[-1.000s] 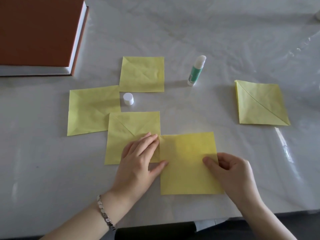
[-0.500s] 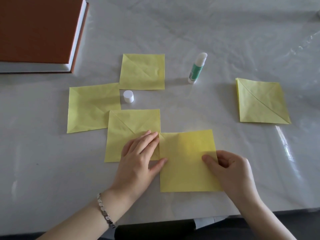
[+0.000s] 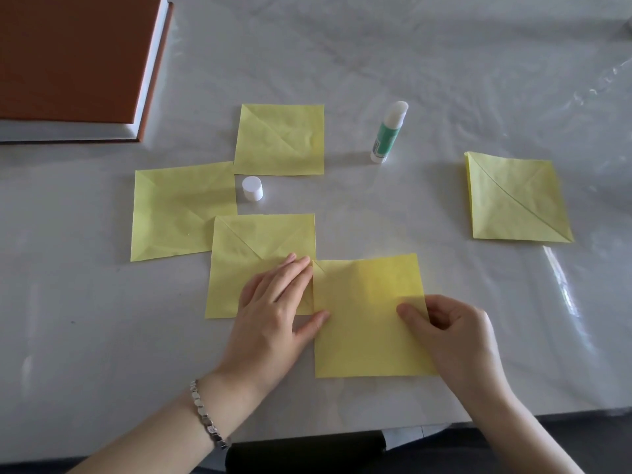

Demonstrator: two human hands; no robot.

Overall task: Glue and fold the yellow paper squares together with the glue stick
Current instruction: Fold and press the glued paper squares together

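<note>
My left hand (image 3: 277, 302) lies flat, fingers straight, pressing the creased yellow square (image 3: 253, 248) where it meets the plain yellow square (image 3: 366, 319), probably to set the glued joint. My right hand (image 3: 455, 340) pinches the plain square's right edge to steady it. The uncapped glue stick (image 3: 388, 133) stands beyond.

Five pale yellow paper squares (image 3: 278, 140), a green-and-white glue stick (image 3: 388, 131), its white cap (image 3: 252, 189) and a rust-brown, white-paged book (image 3: 68, 53) lie on a greyish-white table (image 3: 444, 63).
</note>
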